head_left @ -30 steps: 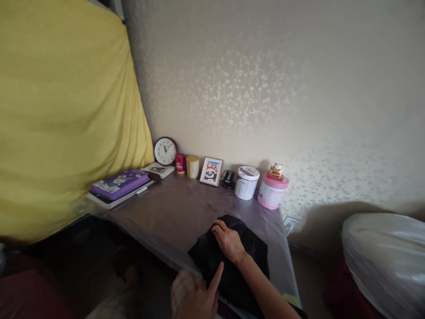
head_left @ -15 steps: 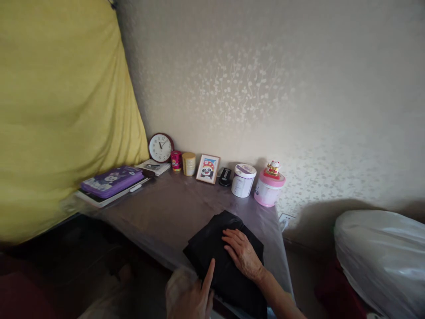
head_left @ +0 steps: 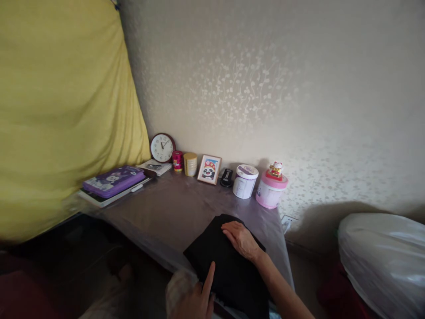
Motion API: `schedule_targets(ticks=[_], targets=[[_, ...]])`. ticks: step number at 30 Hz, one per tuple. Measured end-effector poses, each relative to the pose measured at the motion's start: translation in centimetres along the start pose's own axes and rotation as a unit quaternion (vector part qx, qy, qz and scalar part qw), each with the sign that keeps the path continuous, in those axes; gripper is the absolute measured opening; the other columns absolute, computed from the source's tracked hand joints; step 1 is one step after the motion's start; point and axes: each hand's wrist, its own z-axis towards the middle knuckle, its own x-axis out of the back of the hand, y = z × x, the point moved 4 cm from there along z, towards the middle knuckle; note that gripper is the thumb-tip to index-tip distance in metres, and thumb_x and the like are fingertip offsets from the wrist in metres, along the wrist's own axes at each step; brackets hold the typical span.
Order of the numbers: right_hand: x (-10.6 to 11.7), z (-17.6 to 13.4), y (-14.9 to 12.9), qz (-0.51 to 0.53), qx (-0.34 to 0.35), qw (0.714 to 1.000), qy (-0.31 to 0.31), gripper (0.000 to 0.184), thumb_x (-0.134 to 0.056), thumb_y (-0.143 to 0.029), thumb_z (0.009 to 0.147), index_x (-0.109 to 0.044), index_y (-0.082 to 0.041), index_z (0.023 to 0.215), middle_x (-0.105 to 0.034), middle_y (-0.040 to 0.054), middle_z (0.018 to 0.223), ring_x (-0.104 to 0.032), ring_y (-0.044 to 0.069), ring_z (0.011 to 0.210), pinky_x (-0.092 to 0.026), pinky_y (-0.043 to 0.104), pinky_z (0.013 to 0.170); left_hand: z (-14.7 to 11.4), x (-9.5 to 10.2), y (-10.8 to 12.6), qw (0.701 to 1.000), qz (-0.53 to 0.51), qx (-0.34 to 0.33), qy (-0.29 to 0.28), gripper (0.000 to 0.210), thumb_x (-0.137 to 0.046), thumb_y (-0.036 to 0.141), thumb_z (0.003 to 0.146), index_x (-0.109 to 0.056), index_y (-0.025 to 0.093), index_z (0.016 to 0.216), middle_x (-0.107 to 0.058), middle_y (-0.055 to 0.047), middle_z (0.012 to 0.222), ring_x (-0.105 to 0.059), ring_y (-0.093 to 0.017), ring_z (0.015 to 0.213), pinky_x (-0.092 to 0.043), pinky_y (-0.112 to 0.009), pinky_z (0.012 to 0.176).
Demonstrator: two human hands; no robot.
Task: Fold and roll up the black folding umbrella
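A folded piece of black cloth (head_left: 229, 274) lies at the near right corner of the table; I cannot tell what kind of garment or bag it is. My right hand (head_left: 241, 239) rests palm down on its upper part, fingers together and lightly bent, gripping nothing. At the cloth's near left edge is my left hand (head_left: 195, 299), with one finger stretched out over the black fabric. Its other fingers are partly hidden and blurred.
Along the wall stand a round clock (head_left: 162, 147), a pink can (head_left: 177, 161), a yellow container (head_left: 190, 164), a panda picture frame (head_left: 209, 169), a white tub (head_left: 245, 181) and a pink-lidded tub (head_left: 271, 190). A purple case (head_left: 114, 180) lies left. A plastic-covered bundle (head_left: 385, 261) stands right.
My right hand has slid slightly up and right over the cloth, its fingers drawn closer together. The cloth's top looks smoother. My left hand has hardly moved.
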Motion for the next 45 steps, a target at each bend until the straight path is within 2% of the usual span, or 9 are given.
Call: schedule_targets(ticks=[2, 6, 11, 16, 21, 26, 34, 41, 45], targets=[[-0.3, 0.2, 0.5, -0.019, -0.012, 1.0, -0.004, 0.029, -0.037, -0.028, 0.094, -0.064, -0.02, 0.103, -0.067, 0.0069, 0.107, -0.059, 0.019, 0.104, -0.043, 0.042, 0.096, -0.1, 0.1, 0.2, 1.0, 0.0, -0.004, -0.018, 0.06, -0.033, 0.024, 0.089, -0.008, 0.029, 0.143, -0.064, -0.007, 0.103, -0.062, -0.017, 0.083, -0.041, -0.024, 0.074], [1.2, -0.3, 3.7, -0.083, -0.119, 0.987, 0.07, 0.032, -0.035, -0.028, 0.093, -0.062, -0.016, 0.106, -0.064, 0.0126, 0.111, -0.059, 0.024, 0.103, -0.047, 0.046, 0.09, -0.3, 0.6, 0.5, 0.999, -0.019, -0.009, -0.027, 0.061, -0.031, 0.022, 0.089, -0.004, 0.028, 0.143, -0.063, -0.008, 0.105, -0.062, -0.019, 0.087, -0.042, -0.026, 0.075], [4.8, -5.0, 5.3, -0.044, -0.148, 0.981, 0.119, 0.028, -0.037, -0.026, 0.092, -0.062, -0.019, 0.104, -0.064, 0.0096, 0.109, -0.062, 0.021, 0.098, -0.052, 0.037, 0.085, -0.6, 0.7, 0.5, 0.999, -0.041, -0.012, -0.006, 0.06, -0.029, 0.023, 0.09, -0.004, 0.027, 0.144, -0.066, -0.006, 0.102, -0.062, -0.017, 0.085, -0.041, -0.025, 0.076], [6.2, -11.5, 3.0, -0.038, -0.171, 0.981, 0.083, 0.029, -0.037, -0.022, 0.091, -0.056, -0.025, 0.113, -0.059, 0.0069, 0.12, -0.062, 0.019, 0.1, -0.054, 0.034, 0.083, -0.8, 0.7, 0.4, 1.0, -0.018, -0.016, 0.019, 0.059, -0.029, 0.024, 0.091, -0.002, 0.025, 0.144, -0.068, -0.004, 0.091, -0.062, -0.016, 0.078, -0.041, -0.025, 0.071], [4.9, -14.1, -0.8, -0.011, -0.138, 0.99, 0.014, 0.043, -0.033, -0.013, 0.089, -0.044, -0.027, 0.129, -0.04, 0.0077, 0.14, -0.05, 0.017, 0.119, -0.049, 0.03, 0.093, -1.0, 1.2, 0.4, 0.999, -0.006, -0.024, 0.036, 0.058, -0.029, 0.025, 0.092, -0.003, 0.025, 0.144, -0.068, -0.004, 0.089, -0.062, -0.016, 0.077, -0.041, -0.024, 0.066], [3.9, -14.3, -2.4, 0.003, -0.118, 0.993, -0.012, 0.052, -0.03, -0.006, 0.086, -0.042, -0.027, 0.131, -0.029, 0.008, 0.146, -0.048, 0.017, 0.121, -0.048, 0.031, 0.094, -1.0, 1.5, 0.3, 0.998, -0.025, -0.029, 0.05, 0.058, -0.029, 0.025, 0.091, -0.004, 0.028, 0.144, -0.064, -0.004, 0.11, -0.06, -0.016, 0.09, -0.042, -0.026, 0.075], [4.4, -13.4, -2.9, 0.036, -0.093, 0.995, 0.016, 0.039, -0.034, -0.008, 0.085, -0.057, -0.025, 0.111, -0.039, 0.0074, 0.141, -0.052, 0.017, 0.117, -0.047, 0.03, 0.094, -1.0, 1.9, 0.5, 0.997, -0.045, -0.032, 0.049, 0.056, -0.029, 0.025, 0.091, -0.011, 0.024, 0.144, -0.061, -0.006, 0.118, -0.06, -0.015, 0.093, -0.041, -0.026, 0.08], [5.6, -9.3, -3.1, 0.071, -0.085, 0.99, 0.085, 0.027, -0.038, -0.016, 0.089, -0.058, -0.024, 0.105, -0.048, 0.0087, 0.133, -0.052, 0.019, 0.117, -0.046, 0.034, 0.094, -0.9, 2.0, 0.4, 0.996, -0.077, -0.021, 0.046, 0.056, -0.031, 0.027, 0.091, -0.013, 0.024, 0.144, -0.067, -0.004, 0.105, -0.062, -0.014, 0.086, -0.042, -0.024, 0.076], [5.4, -6.0, -3.4, 0.086, -0.055, 0.988, 0.116, 0.023, -0.037, -0.015, 0.09, -0.055, -0.022, 0.103, -0.051, 0.0106, 0.129, -0.053, 0.018, 0.115, -0.048, 0.033, 0.092, -0.6, 1.6, 0.1, 0.989, -0.146, -0.012, 0.029, 0.058, -0.033, 0.03, 0.09, -0.01, 0.026, 0.144, -0.064, -0.002, 0.114, -0.062, -0.013, 0.094, -0.042, -0.021, 0.08]])
